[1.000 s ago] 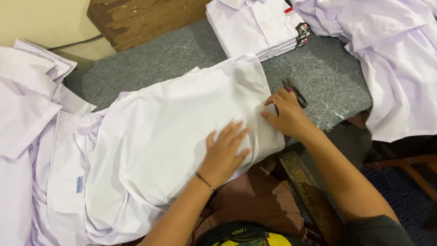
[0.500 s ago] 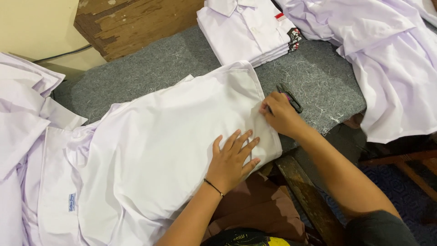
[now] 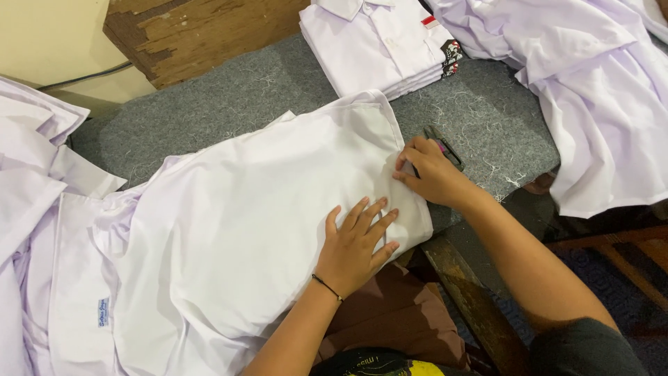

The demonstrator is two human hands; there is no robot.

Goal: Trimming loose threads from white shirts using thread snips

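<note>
Pressing flat on the white shirt (image 3: 264, 209), the left hand (image 3: 358, 240) was spread wide, fingers fanned, near the garment's lower right edge on the grey bench (image 3: 229, 104). The right hand (image 3: 428, 174) was closed in a pinch on the shirt's edge, with small snips (image 3: 445, 146) lying just beside it (partly hidden by the fingers). To be done well, the cloth would best be kept taut between both hands, the pinched fold being held steady and smooth. A stack of folded shirts (image 3: 379, 45) was seen beyond, well apart.
</note>
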